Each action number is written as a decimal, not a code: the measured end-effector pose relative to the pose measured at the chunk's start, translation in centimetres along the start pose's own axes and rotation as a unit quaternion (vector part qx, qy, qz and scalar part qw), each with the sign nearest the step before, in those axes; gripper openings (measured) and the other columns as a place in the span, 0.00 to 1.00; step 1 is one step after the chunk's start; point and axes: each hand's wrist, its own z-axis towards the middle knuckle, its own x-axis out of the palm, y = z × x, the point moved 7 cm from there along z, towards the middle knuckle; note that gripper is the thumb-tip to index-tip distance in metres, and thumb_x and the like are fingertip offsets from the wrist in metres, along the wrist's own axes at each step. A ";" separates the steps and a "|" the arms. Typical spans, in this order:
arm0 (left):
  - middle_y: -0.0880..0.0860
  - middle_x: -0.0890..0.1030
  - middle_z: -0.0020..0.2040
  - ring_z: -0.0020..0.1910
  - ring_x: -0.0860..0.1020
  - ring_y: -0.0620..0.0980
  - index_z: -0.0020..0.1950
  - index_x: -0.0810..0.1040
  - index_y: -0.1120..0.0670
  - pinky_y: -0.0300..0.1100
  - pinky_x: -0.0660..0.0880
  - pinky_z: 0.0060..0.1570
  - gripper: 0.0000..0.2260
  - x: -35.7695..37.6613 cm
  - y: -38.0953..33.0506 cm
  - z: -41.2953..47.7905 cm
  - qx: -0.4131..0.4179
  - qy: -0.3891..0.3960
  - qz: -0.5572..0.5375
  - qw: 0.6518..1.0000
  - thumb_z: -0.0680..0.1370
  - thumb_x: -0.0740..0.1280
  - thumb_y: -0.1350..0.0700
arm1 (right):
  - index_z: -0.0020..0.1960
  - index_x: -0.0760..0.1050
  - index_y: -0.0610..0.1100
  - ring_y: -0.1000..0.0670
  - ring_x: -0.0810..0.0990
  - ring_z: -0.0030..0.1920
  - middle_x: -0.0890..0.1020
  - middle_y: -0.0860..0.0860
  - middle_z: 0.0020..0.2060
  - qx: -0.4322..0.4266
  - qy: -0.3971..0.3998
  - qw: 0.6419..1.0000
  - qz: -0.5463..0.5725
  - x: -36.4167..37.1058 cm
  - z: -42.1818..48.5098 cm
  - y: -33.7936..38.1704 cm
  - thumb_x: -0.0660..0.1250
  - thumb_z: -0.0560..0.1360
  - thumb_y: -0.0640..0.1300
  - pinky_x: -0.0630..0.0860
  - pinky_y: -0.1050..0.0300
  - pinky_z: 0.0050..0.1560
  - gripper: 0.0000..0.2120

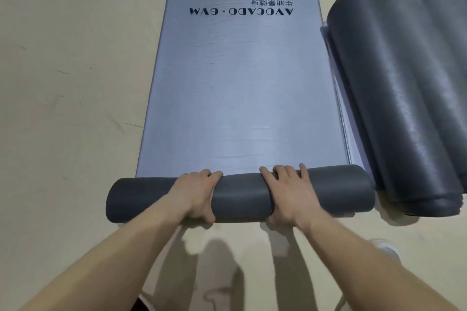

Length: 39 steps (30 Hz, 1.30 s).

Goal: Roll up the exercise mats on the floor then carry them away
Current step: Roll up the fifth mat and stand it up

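Rolled mats (404, 83) cut off at right edge, far ends blurred, white shoe (385, 247) blurred and partly hidden

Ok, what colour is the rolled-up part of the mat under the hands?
The roll is dark charcoal grey; the head view shows it.

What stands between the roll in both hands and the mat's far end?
Nothing visible. The flat part of the mat carries only its printed logo up to the far edge. The rolled mats lie beside it on the right, off the path of the roll.
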 end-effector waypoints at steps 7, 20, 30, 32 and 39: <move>0.51 0.72 0.68 0.66 0.73 0.57 0.78 0.55 0.46 0.59 0.63 0.70 0.52 -1.3 -0.5 -1.0 -0.065 -0.105 0.057 0.991 0.61 0.75 0.33 | 0.75 0.59 0.55 0.43 0.72 0.65 0.71 0.50 0.64 0.004 0.010 0.999 0.047 -1.8 2.4 -1.4 0.77 0.60 0.63 0.62 0.40 0.70 0.49; 0.47 0.74 0.70 0.67 0.73 0.52 0.78 0.62 0.42 0.52 0.66 0.70 0.52 -6.6 3.4 3.5 -0.019 -0.138 -0.051 0.989 0.58 0.73 0.25 | 0.72 0.65 0.56 0.45 0.76 0.60 0.76 0.53 0.62 0.013 -0.060 0.998 0.003 -5.2 5.8 -1.3 0.72 0.53 0.75 0.68 0.44 0.63 0.51; 0.49 0.68 0.75 0.74 0.66 0.54 0.81 0.57 0.44 0.54 0.55 0.76 0.59 -6.3 5.9 4.9 -0.037 -0.207 -0.018 0.977 0.55 0.63 0.18 | 0.79 0.57 0.54 0.43 0.65 0.73 0.68 0.49 0.72 0.026 -0.121 0.992 0.030 -7.2 8.6 -2.3 0.73 0.49 0.79 0.54 0.38 0.76 0.65; 0.48 0.69 0.76 0.74 0.66 0.53 0.82 0.57 0.44 0.54 0.55 0.76 0.60 -7.1 6.5 5.9 -0.024 -0.187 -0.039 0.981 0.55 0.62 0.17 | 0.79 0.55 0.51 0.39 0.65 0.73 0.66 0.46 0.72 0.024 -0.138 0.989 -0.043 -5.9 8.4 -1.9 0.73 0.45 0.80 0.53 0.31 0.74 0.70; 0.52 0.67 0.74 0.70 0.69 0.58 0.79 0.53 0.45 0.58 0.64 0.71 0.53 -5.7 3.5 4.1 -0.046 -0.219 0.067 0.972 0.60 0.73 0.30 | 0.71 0.61 0.53 0.41 0.75 0.59 0.73 0.50 0.62 -0.013 -0.048 0.997 -0.053 -8.3 10.4 -1.8 0.76 0.53 0.71 0.70 0.40 0.62 0.53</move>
